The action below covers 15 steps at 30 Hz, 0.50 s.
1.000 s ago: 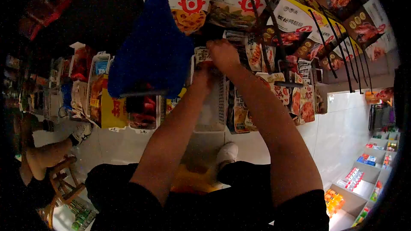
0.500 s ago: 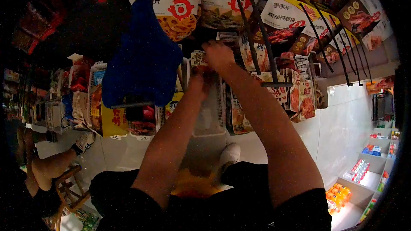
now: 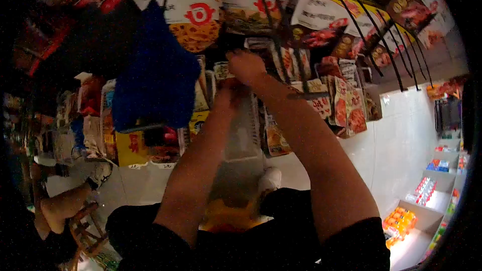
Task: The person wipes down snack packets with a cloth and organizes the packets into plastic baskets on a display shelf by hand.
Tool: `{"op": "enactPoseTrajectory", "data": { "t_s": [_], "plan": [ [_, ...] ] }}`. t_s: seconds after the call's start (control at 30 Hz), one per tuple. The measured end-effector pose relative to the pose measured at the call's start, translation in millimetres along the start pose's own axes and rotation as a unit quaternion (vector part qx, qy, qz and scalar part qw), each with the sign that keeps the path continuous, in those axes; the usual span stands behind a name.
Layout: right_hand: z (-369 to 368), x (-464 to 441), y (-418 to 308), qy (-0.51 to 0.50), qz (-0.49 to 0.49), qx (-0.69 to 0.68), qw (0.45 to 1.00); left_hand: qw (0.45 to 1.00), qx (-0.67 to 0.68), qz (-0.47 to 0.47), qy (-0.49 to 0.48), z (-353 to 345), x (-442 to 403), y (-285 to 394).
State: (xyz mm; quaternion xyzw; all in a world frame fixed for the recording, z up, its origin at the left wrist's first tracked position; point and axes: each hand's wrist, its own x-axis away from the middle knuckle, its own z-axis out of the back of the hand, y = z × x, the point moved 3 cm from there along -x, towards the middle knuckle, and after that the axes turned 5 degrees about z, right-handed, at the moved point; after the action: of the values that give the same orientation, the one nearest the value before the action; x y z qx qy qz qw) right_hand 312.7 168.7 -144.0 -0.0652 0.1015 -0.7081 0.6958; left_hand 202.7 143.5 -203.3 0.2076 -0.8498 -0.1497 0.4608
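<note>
A white plastic basket (image 3: 242, 143) stands in front of me with its near part bare. At its back end stand snack packets (image 3: 221, 69) with printed labels. My left hand (image 3: 232, 92) is inside the basket, right against the front of these packets; its fingers are dark and blurred. Farther back, my right hand (image 3: 247, 66) arches over the packets' right side with bent fingers. Whatever lies under its fingertips is hidden in shadow.
A blue cloth (image 3: 155, 75) hangs left of my hands from a rack bar. Large snack bags (image 3: 196, 15) hang above on black hooks. More packets (image 3: 341, 95) fill baskets to the right. A person's leg (image 3: 65, 206) and a wooden stool (image 3: 85, 231) are at lower left.
The view has shifted slightly, so the hanging bags and blue cloth appear farther left. Both hands remain at the back of the basket, by the packets.
</note>
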Motion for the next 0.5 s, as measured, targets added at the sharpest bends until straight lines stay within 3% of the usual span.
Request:
{"op": "enactPoseTrajectory", "data": {
  "t_s": [0.07, 0.2, 0.37, 0.43, 0.47, 0.5],
  "plan": [
    [25, 7, -11, 0.018, 0.006, 0.033, 0.999, 0.997, 0.027, -0.019, -0.076, 4, 4, -4],
    [65, 23, -35, 0.021, 0.015, 0.059, 0.998, 0.989, 0.027, -0.043, -0.139, 22, -13, -14],
    [72, 43, -37, 0.077, 0.103, 0.092, 0.987, 0.974, -0.206, -0.099, -0.004, -5, 56, 17],
    [108, 69, -51, 0.018, 0.067, 0.058, 0.996, 0.94, -0.307, -0.148, 0.007, -22, 80, 27],
    [135, 81, -62, -0.056, -0.002, 0.021, 0.998, 0.917, -0.359, -0.173, 0.004, -28, 87, 31],
    [144, 93, -61, -0.066, -0.035, 0.009, 0.997, 0.887, -0.418, -0.195, -0.02, -32, 88, 38]
  ]
}}
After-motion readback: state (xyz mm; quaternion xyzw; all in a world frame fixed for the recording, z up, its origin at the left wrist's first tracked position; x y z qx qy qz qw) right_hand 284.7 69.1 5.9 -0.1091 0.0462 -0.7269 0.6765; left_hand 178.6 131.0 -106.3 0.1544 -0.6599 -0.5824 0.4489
